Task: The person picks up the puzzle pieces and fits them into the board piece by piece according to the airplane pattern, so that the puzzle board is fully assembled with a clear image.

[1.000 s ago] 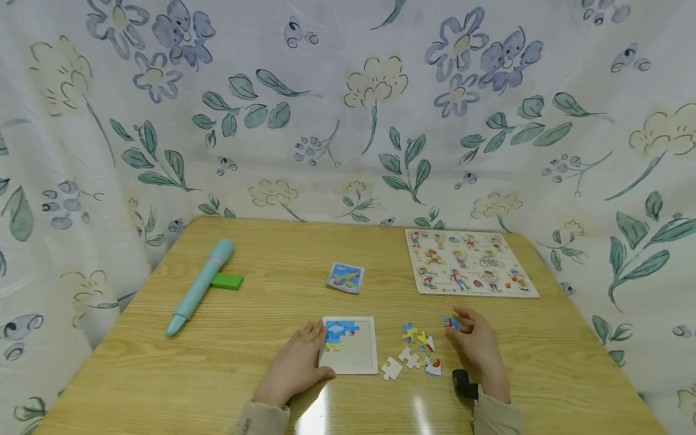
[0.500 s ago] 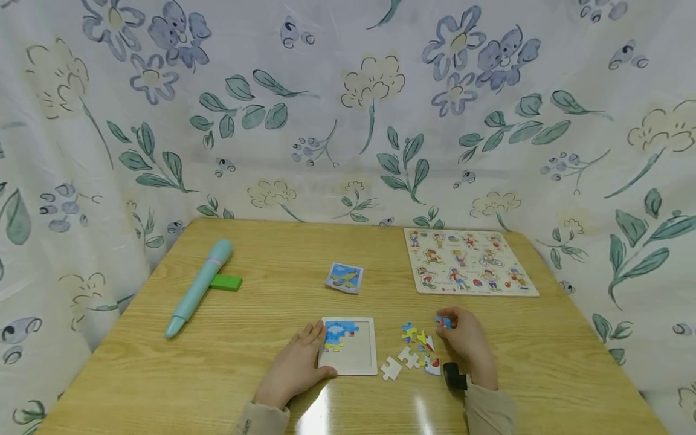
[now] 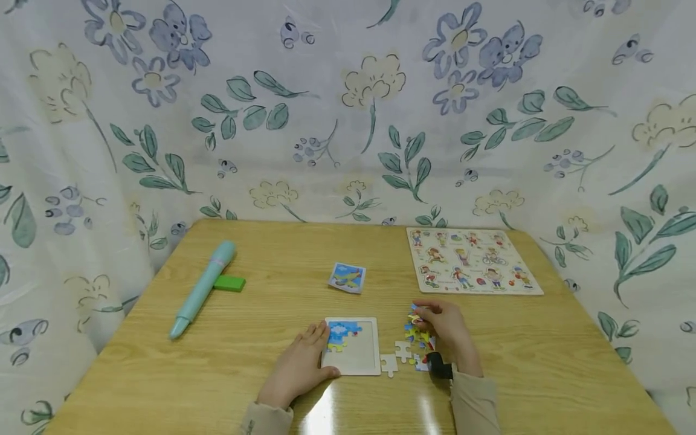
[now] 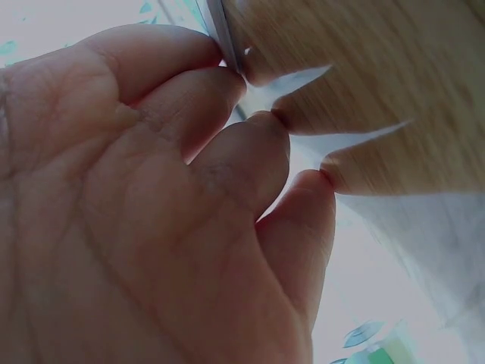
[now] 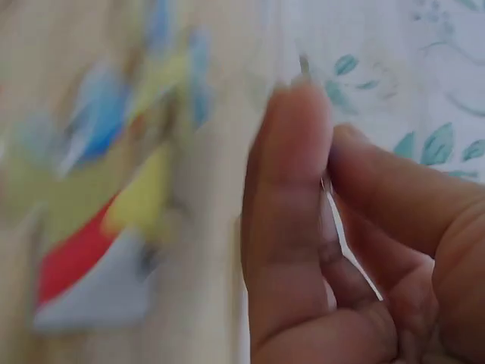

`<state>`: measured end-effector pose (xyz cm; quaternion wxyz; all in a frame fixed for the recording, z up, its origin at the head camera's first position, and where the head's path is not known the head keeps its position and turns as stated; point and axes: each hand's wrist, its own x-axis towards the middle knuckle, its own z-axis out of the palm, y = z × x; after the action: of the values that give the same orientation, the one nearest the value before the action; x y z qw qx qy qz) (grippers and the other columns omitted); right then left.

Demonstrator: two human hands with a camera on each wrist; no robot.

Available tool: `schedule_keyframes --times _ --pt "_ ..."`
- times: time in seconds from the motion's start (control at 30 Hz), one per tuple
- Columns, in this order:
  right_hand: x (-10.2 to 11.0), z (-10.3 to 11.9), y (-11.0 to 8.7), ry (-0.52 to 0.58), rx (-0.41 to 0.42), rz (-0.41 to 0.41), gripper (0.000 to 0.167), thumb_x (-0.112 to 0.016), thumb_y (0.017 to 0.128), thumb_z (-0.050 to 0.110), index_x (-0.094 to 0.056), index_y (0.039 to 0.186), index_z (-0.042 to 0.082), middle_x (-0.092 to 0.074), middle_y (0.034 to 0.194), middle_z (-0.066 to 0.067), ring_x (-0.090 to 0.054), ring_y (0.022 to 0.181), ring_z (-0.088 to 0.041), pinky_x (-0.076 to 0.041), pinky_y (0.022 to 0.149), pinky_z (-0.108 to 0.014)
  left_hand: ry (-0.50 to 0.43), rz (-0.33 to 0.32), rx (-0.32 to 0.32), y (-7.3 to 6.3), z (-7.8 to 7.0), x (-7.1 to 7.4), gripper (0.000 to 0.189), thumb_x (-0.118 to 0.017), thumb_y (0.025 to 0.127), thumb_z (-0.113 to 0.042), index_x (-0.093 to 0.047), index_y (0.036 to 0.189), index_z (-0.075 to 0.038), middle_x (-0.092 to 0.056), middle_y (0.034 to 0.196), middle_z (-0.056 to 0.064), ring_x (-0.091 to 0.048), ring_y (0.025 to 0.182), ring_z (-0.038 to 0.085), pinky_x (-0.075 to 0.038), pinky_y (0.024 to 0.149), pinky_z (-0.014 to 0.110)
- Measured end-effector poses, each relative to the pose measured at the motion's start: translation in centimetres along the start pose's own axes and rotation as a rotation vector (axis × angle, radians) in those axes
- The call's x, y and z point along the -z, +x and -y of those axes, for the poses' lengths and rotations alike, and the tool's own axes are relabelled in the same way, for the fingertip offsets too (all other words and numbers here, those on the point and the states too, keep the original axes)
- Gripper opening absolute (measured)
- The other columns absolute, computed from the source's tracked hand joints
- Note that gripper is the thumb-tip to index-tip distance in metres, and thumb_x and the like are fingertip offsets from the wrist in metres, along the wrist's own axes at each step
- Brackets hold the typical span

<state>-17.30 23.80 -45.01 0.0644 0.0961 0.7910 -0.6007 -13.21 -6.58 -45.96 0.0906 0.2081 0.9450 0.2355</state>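
My left hand (image 3: 296,368) lies flat by the left side of a square puzzle tray (image 3: 359,365), fingertips at its edge and thumb over the near corner. In the left wrist view, those fingers (image 4: 250,163) are spread and touch the wood. Joined blue and yellow puzzle pieces (image 3: 339,330) fill the tray's upper left. With thumb and fingers my right hand (image 3: 448,326) pinches a puzzle piece (image 3: 415,312) above loose pieces (image 3: 414,333) right of the tray; in the right wrist view the fingers mostly hide it. Two loose pieces (image 3: 403,350) show pale, unprinted faces.
A small picture card (image 3: 348,278) with a yellow plane lies behind the tray. At the back right is a board of printed figures (image 3: 473,263). A turquoise pen-shaped stick (image 3: 203,290) and a green block (image 3: 230,283) lie at left.
My right hand has moved left with the pinched piece, from beside the loose pieces to over them. Some loose pieces have turned and shifted slightly left. The left hand stays at the tray.
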Motion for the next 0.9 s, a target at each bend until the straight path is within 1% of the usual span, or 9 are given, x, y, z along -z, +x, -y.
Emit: schedule_keyframes --times 0.1,0.2,0.27,0.37,0.47,0.53,0.6,0.73,0.9 --pt "-0.8 1.1 -0.2 -0.002 0.045 0.136 0.034 -0.054 0.098 0.005 -0.054 0.129 -0.010 -0.070 0.100 -0.016 -0.069 0.072 -0.012 -0.060 0.068 -0.025 0.004 -0.003 -0.002 0.0 0.1 0.1 0.091 -0.075 0.079 -0.045 -0.038 0.145 0.005 -0.031 0.156 0.021 -0.030 0.144 0.042 -0.027 0.117 0.059" --pt "-2.1 1.6 -0.1 -0.004 0.062 0.263 0.033 -0.056 0.097 0.006 -0.053 0.123 -0.015 -0.071 0.089 -0.013 -0.069 0.069 -0.012 -0.062 0.068 -0.027 0.009 -0.002 -0.004 0.0 0.1 0.2 0.090 -0.074 0.079 -0.045 -0.038 0.145 0.005 -0.031 0.156 0.021 -0.030 0.143 0.042 -0.028 0.117 0.059" --pt "-3.1 1.7 -0.1 -0.016 0.064 0.307 0.030 -0.059 0.096 0.007 -0.054 0.115 -0.015 -0.072 0.083 -0.010 -0.068 0.065 -0.010 -0.061 0.063 -0.026 0.012 0.001 -0.005 0.0 0.0 0.2 0.090 -0.074 0.079 -0.045 -0.038 0.145 0.005 -0.031 0.156 0.021 -0.030 0.143 0.042 -0.028 0.117 0.059" --pt "-4.5 1.7 0.0 -0.031 0.054 0.333 0.026 -0.060 0.095 0.008 -0.056 0.110 -0.013 -0.073 0.082 -0.008 -0.066 0.060 -0.008 -0.060 0.058 -0.024 0.011 0.003 -0.003 -0.1 0.0 0.1 0.090 -0.073 0.080 -0.046 -0.038 0.146 0.004 -0.031 0.156 0.020 -0.030 0.143 0.041 -0.027 0.117 0.058" --pt "-5.5 1.8 0.1 -0.043 0.047 0.324 0.024 -0.061 0.094 0.007 -0.057 0.108 -0.012 -0.073 0.082 -0.010 -0.063 0.057 -0.007 -0.058 0.055 -0.024 0.008 0.001 0.002 -0.1 0.0 0.0 0.090 -0.074 0.080 -0.045 -0.038 0.145 0.004 -0.031 0.156 0.021 -0.031 0.143 0.042 -0.027 0.117 0.058" --pt "-6.1 1.7 0.3 -0.052 0.049 0.296 0.023 -0.062 0.093 0.007 -0.059 0.107 -0.012 -0.073 0.080 -0.011 -0.061 0.055 -0.007 -0.057 0.052 -0.024 0.013 0.001 0.003 -0.1 0.1 0.0 0.090 -0.074 0.080 -0.046 -0.038 0.145 0.004 -0.031 0.156 0.021 -0.031 0.143 0.042 -0.028 0.117 0.058" --pt "-6.8 1.7 0.3 -0.089 0.050 0.255 0.021 -0.064 0.092 0.008 -0.062 0.104 -0.009 -0.072 0.077 -0.010 -0.060 0.053 -0.007 -0.056 0.050 -0.023 0.017 0.003 0.004 0.0 0.1 -0.1 0.090 -0.074 0.079 -0.046 -0.038 0.145 0.004 -0.031 0.156 0.020 -0.031 0.143 0.042 -0.028 0.117 0.058" --pt "-7.8 1.9 0.3 -0.206 0.075 0.185 0.014 -0.068 0.089 0.010 -0.067 0.096 -0.003 -0.071 0.072 -0.008 -0.057 0.051 -0.008 -0.052 0.046 -0.022 0.021 0.003 0.004 -0.1 0.2 -0.1 0.090 -0.073 0.080 -0.046 -0.038 0.145 0.004 -0.032 0.156 0.020 -0.032 0.143 0.042 -0.029 0.117 0.058" --pt "-8.6 2.2 0.0 -0.347 0.109 0.115 0.011 -0.073 0.085 0.010 -0.066 0.086 0.002 -0.065 0.068 -0.006 -0.054 0.052 -0.011 -0.047 0.046 -0.022 0.013 -0.017 -0.002 -0.2 0.0 -0.1 0.088 -0.075 0.079 -0.044 -0.040 0.144 0.005 -0.034 0.154 0.021 -0.033 0.142 0.042 -0.030 0.116 0.058"
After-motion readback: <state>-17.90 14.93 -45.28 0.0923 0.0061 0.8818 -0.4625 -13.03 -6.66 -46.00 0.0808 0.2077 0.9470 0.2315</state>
